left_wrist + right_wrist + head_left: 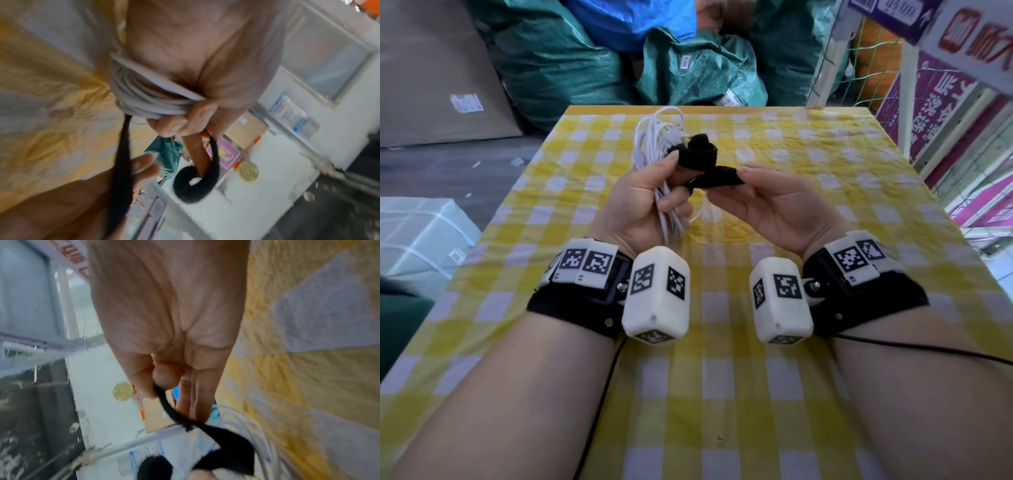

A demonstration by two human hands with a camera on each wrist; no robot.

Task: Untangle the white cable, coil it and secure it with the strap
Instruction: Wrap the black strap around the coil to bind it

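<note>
The white cable [654,144] is gathered into a long coil that stands up over the yellow checked table [808,154]. My left hand [654,192] grips the coil at its middle, fingers curled round the strands [144,100]. A black strap [702,150] runs across the coil; its free end curls into a loop [195,183] beyond my left fingers. My right hand [750,185] pinches the strap's other end [164,399] between thumb and fingertips and holds it stretched toward the right. Both hands hover above the cloth, close together.
Green sacks [688,68] are piled behind the table's far edge. A white box [417,236] sits on the floor at the left, and a netted rack with purple signs [945,113] stands at the right. Thin black wires [928,349] trail from my wrist cameras.
</note>
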